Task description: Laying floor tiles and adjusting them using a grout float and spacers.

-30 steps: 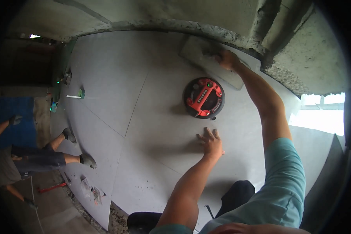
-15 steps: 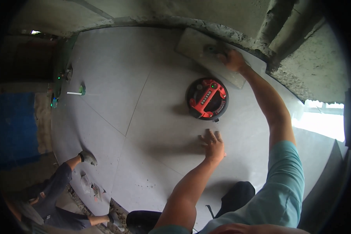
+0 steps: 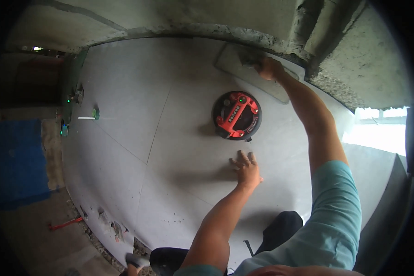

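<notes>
My right hand point(image 3: 270, 69), arm stretched forward, is closed around the handle of a large rectangular float point(image 3: 255, 77). The float's broad plate lies on or just above the grey tile floor point(image 3: 184, 129), beside the rough wall base. My left hand point(image 3: 248, 173) is propped on the tile with fingers spread, holding nothing. Just beyond those fingertips sits a round suction-cup lifter point(image 3: 237, 115), black with a red handle frame and a small green light. It rests on the tile, touched by neither hand.
Thin joints divide the large tiles. A green tape measure-like item point(image 3: 95, 113) with a white strip lies at left. Small tools point(image 3: 113, 225) and a red bar-shaped tool point(image 3: 65, 224) lie lower left. A person's foot point(image 3: 136, 261) shows at the bottom. Concrete wall point(image 3: 193, 18) borders the far side.
The float looks lower and flatter against the tile, still in my right hand. The other person has mostly moved out of view at lower left, uncovering the red tool. My left hand stays planted.
</notes>
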`<action>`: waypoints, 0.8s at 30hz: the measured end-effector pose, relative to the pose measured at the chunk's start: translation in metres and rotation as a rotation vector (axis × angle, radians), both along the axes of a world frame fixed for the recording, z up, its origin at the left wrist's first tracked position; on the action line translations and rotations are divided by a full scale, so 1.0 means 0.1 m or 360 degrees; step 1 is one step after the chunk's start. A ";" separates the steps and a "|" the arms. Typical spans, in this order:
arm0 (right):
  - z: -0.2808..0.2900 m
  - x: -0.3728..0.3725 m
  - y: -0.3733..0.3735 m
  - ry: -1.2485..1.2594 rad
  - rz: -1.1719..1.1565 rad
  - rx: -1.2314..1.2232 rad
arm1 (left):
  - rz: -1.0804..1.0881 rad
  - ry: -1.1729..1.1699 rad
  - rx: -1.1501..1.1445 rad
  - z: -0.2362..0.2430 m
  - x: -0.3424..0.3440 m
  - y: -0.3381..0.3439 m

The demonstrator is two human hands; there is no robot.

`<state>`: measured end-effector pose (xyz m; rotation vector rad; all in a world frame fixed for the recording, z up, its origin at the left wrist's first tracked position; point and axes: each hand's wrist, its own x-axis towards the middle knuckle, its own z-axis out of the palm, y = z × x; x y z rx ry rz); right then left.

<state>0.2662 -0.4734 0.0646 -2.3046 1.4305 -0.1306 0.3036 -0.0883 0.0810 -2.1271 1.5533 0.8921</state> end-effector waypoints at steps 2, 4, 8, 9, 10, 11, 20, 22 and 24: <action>-0.10 -0.13 0.03 0.0059 -0.0106 -0.0067 | -0.0023 -0.0088 0.0018 -0.03 -0.03 0.05; -0.01 -0.21 0.23 -0.0241 -0.0052 0.0005 | 0.0030 -0.0122 0.0037 -0.04 0.05 0.08; -0.11 -0.73 0.55 -0.0188 0.0026 0.0033 | 0.0010 -0.0099 0.0076 0.11 0.03 0.11; -0.13 -0.83 0.55 -0.0162 -0.0009 0.0026 | 0.0024 -0.0081 0.0052 0.09 0.01 0.11; -0.12 -0.90 0.52 -0.0031 -0.0107 -0.0022 | 0.0043 -0.0060 0.0027 0.06 -0.04 0.08; -0.12 -1.03 0.51 0.0104 -0.0207 -0.0067 | 0.0012 -0.0062 0.0045 0.02 -0.09 0.05; 0.12 -2.01 1.48 0.0109 -0.0339 0.0165 | 0.0046 -0.0106 0.0014 -0.02 -0.05 -0.02; 0.02 -2.10 1.61 -0.0090 -0.0542 0.0158 | -0.0010 -0.0168 0.0035 -0.07 -0.03 0.01; 0.07 -2.33 1.96 -0.0314 -0.0486 0.0072 | -0.0021 -0.0184 0.0028 -0.02 -0.02 0.02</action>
